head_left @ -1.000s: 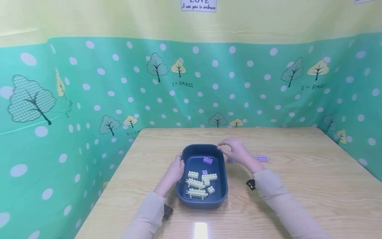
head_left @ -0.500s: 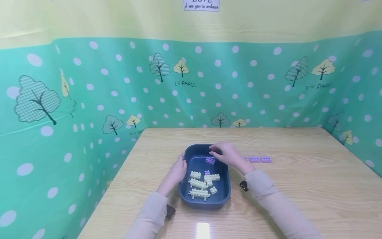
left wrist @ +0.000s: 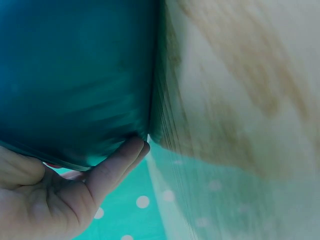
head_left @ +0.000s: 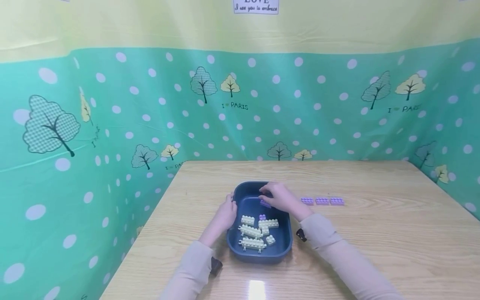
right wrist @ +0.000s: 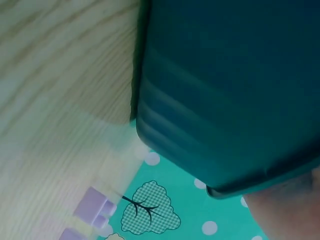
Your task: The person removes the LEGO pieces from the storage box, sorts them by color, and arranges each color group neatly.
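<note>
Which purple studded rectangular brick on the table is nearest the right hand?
The leftmost purple brick in the row; the middle brick and rightmost brick lie farther away.

White patch (head_left: 256,6) on yellow upper band (head_left: 157,29) of backdrop: "LOVE", letter tops cut by view's edge; beneath, in script, "I see you to embrace". Green dotted cloth (head_left: 258,129): "I", small heart, "PARIS" below checked tree (head_left: 203,81) near middle; same wording at right, ending faint; lower left, "I", "PA", rest hidden at tabletop (head_left: 375,233). Far-left lettering too slanted to read.
</note>
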Tool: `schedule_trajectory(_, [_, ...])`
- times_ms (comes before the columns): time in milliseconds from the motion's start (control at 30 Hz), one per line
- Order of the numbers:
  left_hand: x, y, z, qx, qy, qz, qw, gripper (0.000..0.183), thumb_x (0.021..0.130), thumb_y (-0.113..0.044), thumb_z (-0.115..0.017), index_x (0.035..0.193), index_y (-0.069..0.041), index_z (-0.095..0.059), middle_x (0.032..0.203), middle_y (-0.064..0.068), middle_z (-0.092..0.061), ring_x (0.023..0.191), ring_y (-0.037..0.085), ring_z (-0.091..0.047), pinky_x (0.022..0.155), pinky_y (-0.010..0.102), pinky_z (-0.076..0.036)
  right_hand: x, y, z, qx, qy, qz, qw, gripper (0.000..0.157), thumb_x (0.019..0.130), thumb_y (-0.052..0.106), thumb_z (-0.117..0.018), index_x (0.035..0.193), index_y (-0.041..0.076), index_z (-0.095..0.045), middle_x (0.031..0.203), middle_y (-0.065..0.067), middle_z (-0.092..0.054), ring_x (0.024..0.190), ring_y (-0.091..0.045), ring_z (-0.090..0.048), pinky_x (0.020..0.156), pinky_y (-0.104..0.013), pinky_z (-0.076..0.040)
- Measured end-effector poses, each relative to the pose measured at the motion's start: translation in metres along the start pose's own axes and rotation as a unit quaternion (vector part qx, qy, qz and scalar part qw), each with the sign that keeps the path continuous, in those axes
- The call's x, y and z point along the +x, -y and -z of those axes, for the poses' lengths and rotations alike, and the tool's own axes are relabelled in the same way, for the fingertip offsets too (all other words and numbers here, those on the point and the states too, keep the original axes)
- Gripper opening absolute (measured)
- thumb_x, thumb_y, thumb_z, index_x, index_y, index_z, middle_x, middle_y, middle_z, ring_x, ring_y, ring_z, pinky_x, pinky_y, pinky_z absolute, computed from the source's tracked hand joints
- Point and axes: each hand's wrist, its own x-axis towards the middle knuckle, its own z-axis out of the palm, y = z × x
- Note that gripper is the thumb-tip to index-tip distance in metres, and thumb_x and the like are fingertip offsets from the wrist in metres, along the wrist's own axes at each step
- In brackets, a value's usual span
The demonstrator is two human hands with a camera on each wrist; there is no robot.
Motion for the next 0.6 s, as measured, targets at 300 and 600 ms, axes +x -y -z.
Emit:
schedule_trajectory(300, [0.001, 0.0, -0.002, -0.003, -0.001, 0.002, 1.0, 0.041, 0.098, -0.008, -0.033, 0.134, 0.013, -0.033, 0.107, 0.039, -0.058, 0.098, 0.047, -0.06, 0.081, 0.052, -0.053, 0.0, 0.0, -0.009, -0.006, 0.007, -0.026, 1.0, 0.025, 0.086, 0.023, -0.067, 0.103, 0.005, -0.07, 0.097, -0.008, -0.069, 0.093, -0.02, -0.064, 0.083, -0.033, -0.055])
schedule_trajectory(600, [0.001, 0.0, -0.001, -0.007, -0.003, 0.004, 1.0, 0.041, 0.099, -0.008, -0.033, 0.135, 0.012, -0.032, 0.11, 0.04, -0.057, 0.101, 0.047, -0.06, 0.084, 0.053, -0.052, 0.0, 0.001, -0.012, -0.029, -0.006, -0.025, 0.999, 0.021, 0.085, 0.023, -0.069, 0.097, 0.006, -0.072, 0.089, -0.005, -0.068, 0.084, -0.017, -0.062, 0.076, -0.03, -0.054])
